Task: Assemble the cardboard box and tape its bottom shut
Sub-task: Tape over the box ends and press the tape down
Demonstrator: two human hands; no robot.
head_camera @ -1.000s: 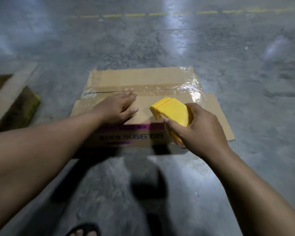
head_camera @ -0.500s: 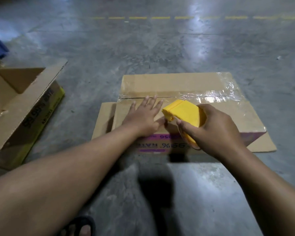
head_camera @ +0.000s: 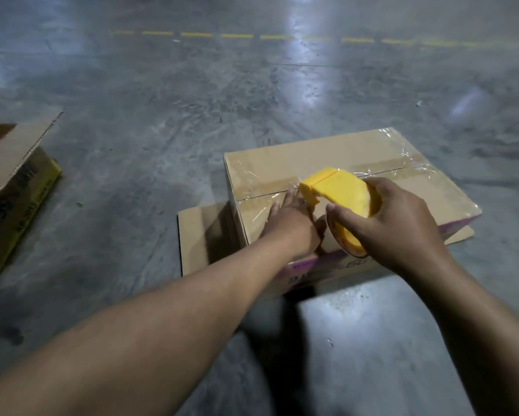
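On the box (head_camera: 342, 163) seam, our left hand (head_camera: 291, 226) presses flat, fingers together, steadying tape; right hand (head_camera: 402, 223) fingers grip the dispenser (head_camera: 336, 190).

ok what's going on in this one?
A person is taping a brown cardboard box that sits upside down on the grey concrete floor. The right hand grips a yellow plastic tape dispenser at the centre seam; the left hand lies flat on the box beside it. Clear tape already covers the seam's right part.
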